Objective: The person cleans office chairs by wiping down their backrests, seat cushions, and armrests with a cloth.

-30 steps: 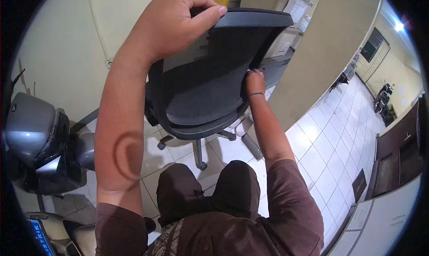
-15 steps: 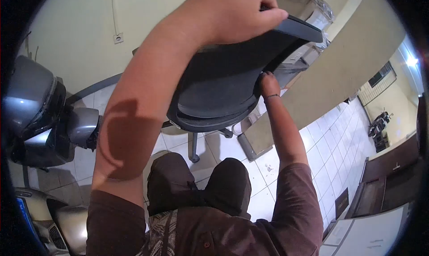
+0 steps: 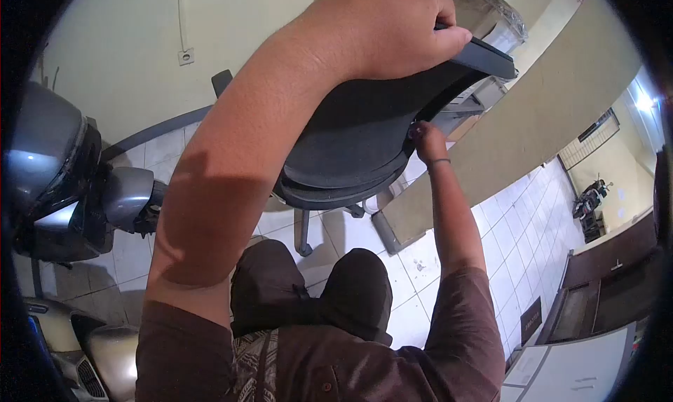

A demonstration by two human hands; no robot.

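A black office chair [image 3: 357,135] with a curved backrest stands in front of me. My left arm crosses over the backrest, and my left hand [image 3: 413,30] is closed on its upper edge, thumb on the near side. Lower down, my right hand [image 3: 431,144] is closed beside the right edge of the backrest. Something small and dark shows at its fingertips, too unclear to name. My left forearm hides the left part of the chair.
Motorcycle parts [image 3: 52,171] are close on the left, another vehicle [image 3: 105,353] at the lower left. A beige panel [image 3: 505,135] slants along the right, with wrapped goods [image 3: 484,9] behind it. A white cabinet [image 3: 575,367] stands lower right; a motorbike [image 3: 592,199] is farther off.
My left hand and the top of the backrest have shifted slightly right and down in view. My right hand sits a little lower, its fingers turned more toward the chair's edge.
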